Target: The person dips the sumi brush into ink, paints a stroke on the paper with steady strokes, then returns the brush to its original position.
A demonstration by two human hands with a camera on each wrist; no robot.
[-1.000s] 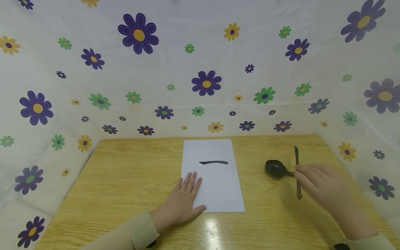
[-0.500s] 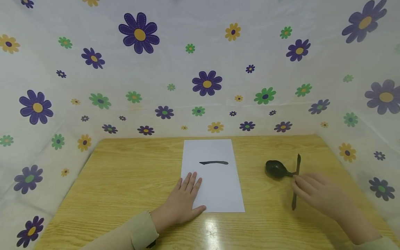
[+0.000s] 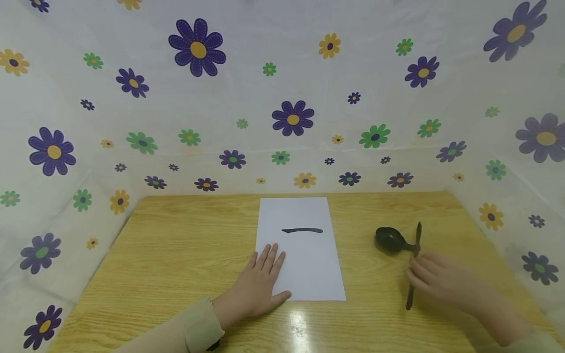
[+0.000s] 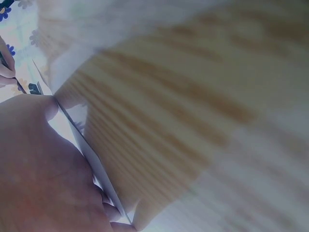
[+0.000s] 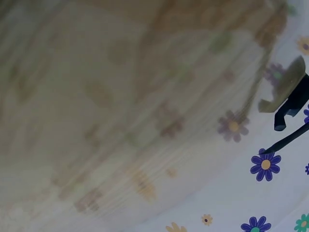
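Note:
My left hand (image 3: 260,284) rests flat with spread fingers on the lower left of a white sheet of paper (image 3: 309,269). One black brush stroke (image 3: 303,230) runs across the sheet. My right hand (image 3: 446,282) pinches a thin, dark calligraphy brush (image 3: 409,296) at its middle, right of the paper. The far end of the brush overlaps the handle of a black spoon (image 3: 390,239) in the head view. In the right wrist view, a pointed brush end (image 5: 285,140) shows beside dark, blurred shapes. The left wrist view shows the left palm (image 4: 43,169) along the paper's edge.
Everything lies on a wood-grain table (image 3: 176,245). A white cloth with printed flowers (image 3: 293,119) stands up behind the table and along both sides. A bright reflection shines on the tabletop below the paper.
My right hand has moved toward the person and slightly left, bringing the brush along, and the brush has tilted. The left hand, paper and spoon stay where they were.

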